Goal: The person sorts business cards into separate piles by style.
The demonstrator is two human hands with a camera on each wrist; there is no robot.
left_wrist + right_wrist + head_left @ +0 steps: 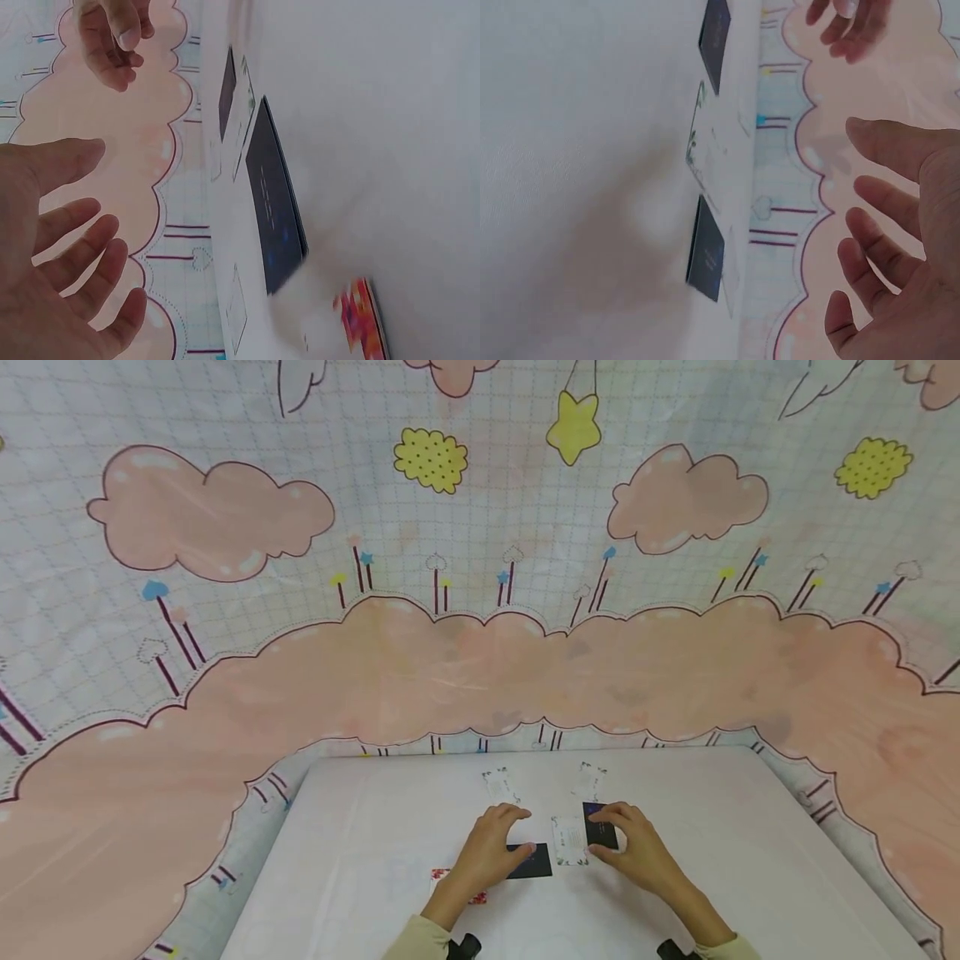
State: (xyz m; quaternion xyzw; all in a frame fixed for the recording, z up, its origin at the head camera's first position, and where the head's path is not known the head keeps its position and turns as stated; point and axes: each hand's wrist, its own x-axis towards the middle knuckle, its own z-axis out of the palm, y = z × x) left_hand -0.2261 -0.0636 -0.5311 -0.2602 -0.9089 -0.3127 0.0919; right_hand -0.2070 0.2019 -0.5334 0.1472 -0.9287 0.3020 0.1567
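Both hands hover over the white table with their fingers spread and nothing between them. My left hand (487,852) overlaps a dark card (536,863) in the head view; the left wrist view shows that dark card (271,199) lying flat, apart from the fingers. Beside a second dark card (602,833) is my right hand (632,850), its thumb and fingertips over the card's right side in the head view. Between the two dark cards lies a white card with a leafy border (567,843). Under the left wrist, a card with red patterned corners (477,898) is partly hidden.
Two more white cards with leafy corners, a left one (501,785) and a right one (590,782), lie farther back on the white tabletop (360,827). Behind the table hangs a cloth printed with clouds (217,518) and stars. Dark wrist straps show at both sleeves.
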